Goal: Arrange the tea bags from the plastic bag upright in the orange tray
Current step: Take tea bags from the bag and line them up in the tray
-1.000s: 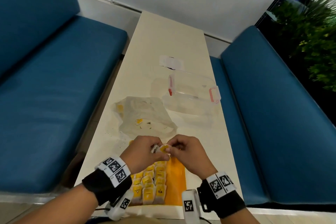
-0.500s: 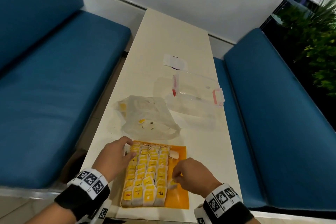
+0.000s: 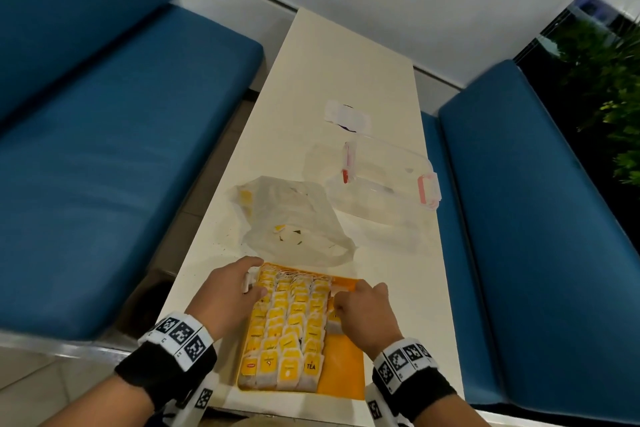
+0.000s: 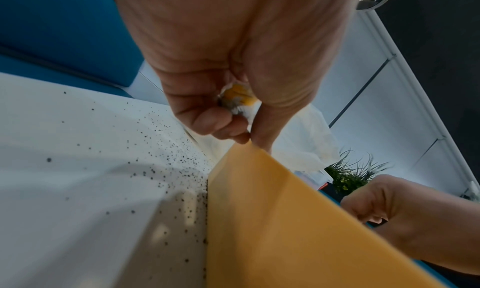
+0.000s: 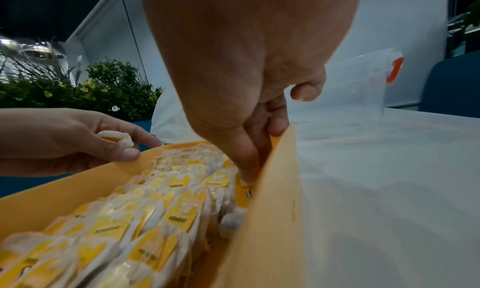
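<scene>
The orange tray (image 3: pixel 343 374) lies on the table's near end, with several rows of yellow-tagged tea bags (image 3: pixel 287 322) standing in its left part. My left hand (image 3: pixel 247 282) sits at the tray's far left corner. It grips a crumpled tea bag (image 4: pixel 239 99) in curled fingers, one fingertip touching the tray wall (image 4: pixel 272 210). My right hand (image 3: pixel 341 298) reaches into the tray's right side. Its fingers (image 5: pixel 249 159) point down between the rightmost row (image 5: pixel 182 216) and the right wall (image 5: pixel 272 210), with the thumb held clear. The translucent plastic bag (image 3: pixel 294 222) lies just beyond the tray.
A clear lidded container with red clips (image 3: pixel 384 184) stands right of the bag, and a small white packet (image 3: pixel 346 114) lies farther back. Tea dust speckles the table (image 4: pixel 103 149) left of the tray. Blue benches (image 3: pixel 104 166) flank the narrow table.
The hands, joined on one tea bag above the tray's far end a second ago, have parted. The left went to the far left corner, and the right dipped into the right side.
</scene>
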